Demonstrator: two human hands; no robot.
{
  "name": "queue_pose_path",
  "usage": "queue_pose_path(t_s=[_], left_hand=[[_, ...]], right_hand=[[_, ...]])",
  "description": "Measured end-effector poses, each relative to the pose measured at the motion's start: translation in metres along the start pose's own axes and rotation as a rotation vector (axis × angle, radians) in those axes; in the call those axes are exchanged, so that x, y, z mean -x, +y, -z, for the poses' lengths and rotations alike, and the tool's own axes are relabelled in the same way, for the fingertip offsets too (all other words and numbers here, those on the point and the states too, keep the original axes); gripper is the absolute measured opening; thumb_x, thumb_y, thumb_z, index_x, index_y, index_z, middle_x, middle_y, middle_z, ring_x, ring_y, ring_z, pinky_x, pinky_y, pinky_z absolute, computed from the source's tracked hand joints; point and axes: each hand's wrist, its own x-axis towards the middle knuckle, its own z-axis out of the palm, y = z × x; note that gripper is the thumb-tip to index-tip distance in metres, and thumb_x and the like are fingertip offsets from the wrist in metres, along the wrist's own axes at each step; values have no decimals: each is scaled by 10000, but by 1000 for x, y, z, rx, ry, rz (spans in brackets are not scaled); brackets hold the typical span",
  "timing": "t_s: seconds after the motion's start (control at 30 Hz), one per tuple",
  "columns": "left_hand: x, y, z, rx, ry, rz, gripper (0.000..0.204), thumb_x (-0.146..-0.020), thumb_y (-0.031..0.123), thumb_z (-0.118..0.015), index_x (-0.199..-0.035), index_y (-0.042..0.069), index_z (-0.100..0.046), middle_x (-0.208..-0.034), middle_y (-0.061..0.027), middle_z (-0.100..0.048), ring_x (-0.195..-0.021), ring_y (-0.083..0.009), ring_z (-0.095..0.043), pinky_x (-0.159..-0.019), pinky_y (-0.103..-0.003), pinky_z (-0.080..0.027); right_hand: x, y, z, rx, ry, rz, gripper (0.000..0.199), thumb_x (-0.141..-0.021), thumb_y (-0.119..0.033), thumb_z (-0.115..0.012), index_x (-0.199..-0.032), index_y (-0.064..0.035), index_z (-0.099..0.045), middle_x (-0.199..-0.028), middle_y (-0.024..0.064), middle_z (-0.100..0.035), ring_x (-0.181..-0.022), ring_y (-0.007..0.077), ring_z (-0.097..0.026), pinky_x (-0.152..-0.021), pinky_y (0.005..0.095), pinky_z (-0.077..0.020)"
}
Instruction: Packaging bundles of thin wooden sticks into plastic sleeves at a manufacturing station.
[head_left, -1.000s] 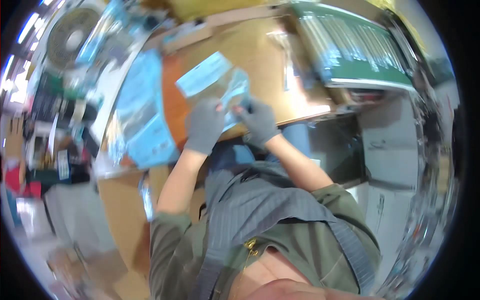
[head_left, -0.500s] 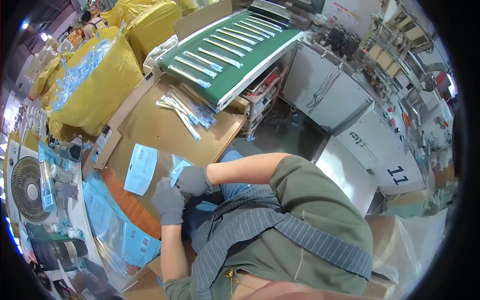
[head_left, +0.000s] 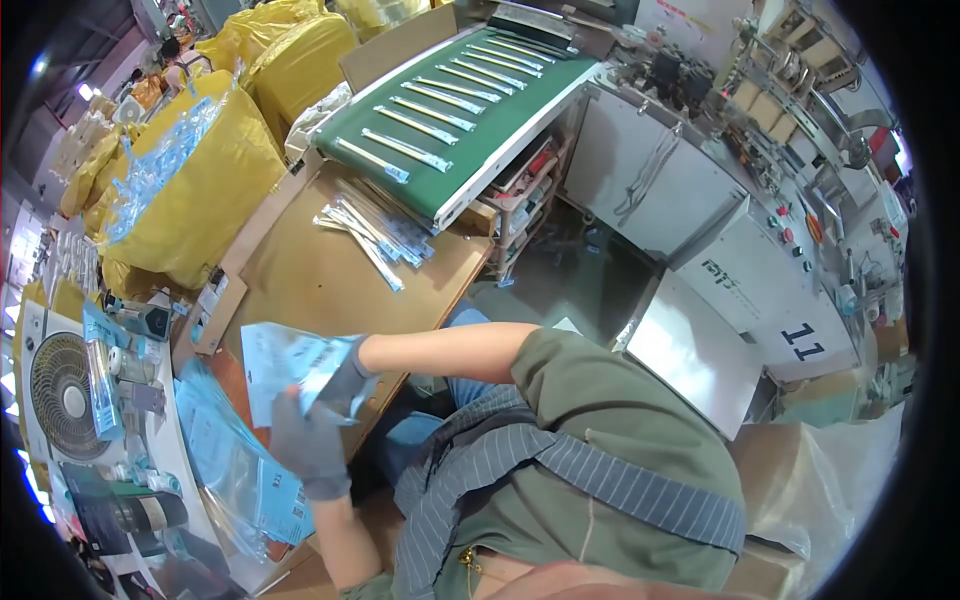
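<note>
A blue and clear plastic packaging bag [head_left: 263, 362] is held over the near part of the brown table. My left hand [head_left: 308, 440], in a grey glove, grips its near edge with the fingertips. On the other side my right hand [head_left: 350, 385], also gloved in grey, closes on the bag's crumpled, shiny part; its fingertips are partly covered by the film. Whether anything is inside the bag cannot be made out. Left of my left hand lies a stack of similar blue bags [head_left: 215, 425].
Thin wrapped sticks [head_left: 375, 235] lie heaped on the table [head_left: 290, 270]. Beyond, a green conveyor belt [head_left: 445, 175] carries a row of them. A yellow sack [head_left: 235, 160] of clear-blue wrappers stands at the left, above a fan [head_left: 72, 395]. White machine cabinets [head_left: 650, 190] stand to the right.
Both hands have moved apart, the left one down and leftward, the right one leftward. The bag has shifted toward me and is now creased. Sticks on the belt have shifted slightly.
</note>
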Motion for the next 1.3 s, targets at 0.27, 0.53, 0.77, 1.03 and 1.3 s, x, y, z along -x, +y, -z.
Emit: queue_pose_path(t_s=[0.27, 0.53, 0.77, 1.03, 1.3], left_hand=[[-11, -3, 33, -105, 162, -113, 352, -717, -54, -517, -1044, 7, -632, -966, -166, -630, -856, -325, -619, -761, -379, -487], [27, -114, -37, -265, 213, 13, 336, -736, 11, -593, -1070, 35, -615, -982, -145, -631, -896, -324, -604, -775, -399, -483], [14, -59, -74, -223, -262, 118, 710, -758, 193, -670, -1359, -6, -349, -1368, -246, -367, -1250, -384, -383, -1021, -438, -348], [-70, -26, -209, 452, -354, 413, 585, -946, 375, -472, -1337, -53, -391, -1334, -281, -440, -1266, -400, -395, -1067, -408, -304], [-64, -85, -251, 325, -154, 375, 516, -913, 342, -465, -1309, 11, -464, -1242, -226, -541, -1145, -374, -507, -979, -400, -382]], right_hand=[[-36, -6, -27, -237, 244, 333, 251, -861, -290, -543, -964, -65, -583, -950, 150, -604, -915, 301, -570, -810, 391, -444], [-72, -5, -51, -110, -43, 128, 273, -842, -322, -542, -953, -93, -642, -977, 136, -642, -905, 299, -603, -782, 413, -468], [-29, 125, 70, 205, 688, -409, 704, -732, -451, -668, -1211, 39, -504, -1268, 221, -503, -1234, 339, -429, -994, 400, -373], [-31, 236, 43, 498, 845, -863, 655, -581, -417, -745, -1078, -44, -541, -1008, 209, -609, -934, 371, -607, -833, 457, -475], [-39, 214, 30, -575, 456, -528, 558, -704, -342, -721, -1158, -46, -591, -1147, 183, -615, -1071, 293, -582, -912, 363, -444]])
